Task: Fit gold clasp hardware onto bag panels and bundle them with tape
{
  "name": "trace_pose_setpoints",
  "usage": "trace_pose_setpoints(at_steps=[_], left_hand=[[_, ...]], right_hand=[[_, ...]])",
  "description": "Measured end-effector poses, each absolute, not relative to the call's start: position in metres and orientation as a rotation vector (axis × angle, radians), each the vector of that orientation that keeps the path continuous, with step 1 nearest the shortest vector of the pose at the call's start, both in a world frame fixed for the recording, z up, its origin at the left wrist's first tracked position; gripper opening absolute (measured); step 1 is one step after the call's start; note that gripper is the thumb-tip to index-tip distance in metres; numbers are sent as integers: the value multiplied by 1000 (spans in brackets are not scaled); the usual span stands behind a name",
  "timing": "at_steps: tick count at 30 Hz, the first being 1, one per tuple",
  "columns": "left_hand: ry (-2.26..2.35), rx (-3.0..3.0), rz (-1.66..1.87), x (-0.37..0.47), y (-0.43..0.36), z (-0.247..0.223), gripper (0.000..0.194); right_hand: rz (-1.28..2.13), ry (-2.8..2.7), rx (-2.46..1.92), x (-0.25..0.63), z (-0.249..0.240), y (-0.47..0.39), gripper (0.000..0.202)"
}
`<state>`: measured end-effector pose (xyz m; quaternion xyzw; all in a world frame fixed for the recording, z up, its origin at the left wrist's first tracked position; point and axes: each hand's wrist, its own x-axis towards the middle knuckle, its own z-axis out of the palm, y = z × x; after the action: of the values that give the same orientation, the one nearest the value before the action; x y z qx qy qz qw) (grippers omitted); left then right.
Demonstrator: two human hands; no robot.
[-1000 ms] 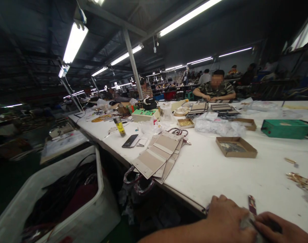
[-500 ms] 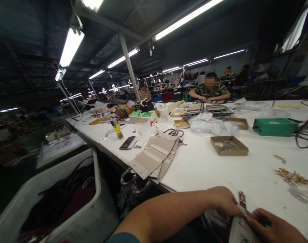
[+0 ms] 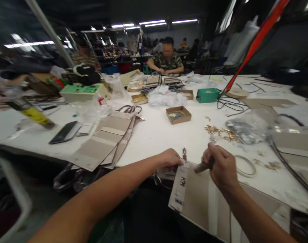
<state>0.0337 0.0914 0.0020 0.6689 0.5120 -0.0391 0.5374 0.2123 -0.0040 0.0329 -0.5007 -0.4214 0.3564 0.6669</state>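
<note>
A beige bag panel (image 3: pixel 196 189) with pale strips and small metal fittings along its left edge lies at the table's front edge, partly overhanging it. My left hand (image 3: pixel 170 158) is closed on the panel's upper left corner, beside a dark red strap end (image 3: pixel 184 153) with a metal tip. Above the panel, my right hand (image 3: pixel 221 165) is wrapped round a short brownish tool (image 3: pixel 203 166), its blunt end pointing down and left; its exact kind is blurred. A pale ring of tape (image 3: pixel 245 166) lies right of that hand.
Stacked beige panels (image 3: pixel 105 135) with dark red handles lie to the left, near a phone (image 3: pixel 64 131). Ahead are a cardboard tray (image 3: pixel 178 115), gold-coloured hardware (image 3: pixel 222 132), a plastic bag (image 3: pixel 247 125) and a green box (image 3: pixel 207 95). A co-worker (image 3: pixel 166 59) sits across the table.
The view has swung right and down. My right hand has come off the panel's edge, risen and now grips the brownish tool. My left hand stays at the panel's corner.
</note>
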Motion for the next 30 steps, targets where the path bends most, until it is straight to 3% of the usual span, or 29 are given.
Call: trace_pose_setpoints(at_steps=[7, 30], left_hand=[[1150, 1501, -44, 34, 97, -14, 17], [1046, 1529, 2, 26, 97, -14, 20]], right_hand=[[854, -742, -856, 186, 32, 16, 47], [843, -1315, -1292, 163, 37, 30, 56]])
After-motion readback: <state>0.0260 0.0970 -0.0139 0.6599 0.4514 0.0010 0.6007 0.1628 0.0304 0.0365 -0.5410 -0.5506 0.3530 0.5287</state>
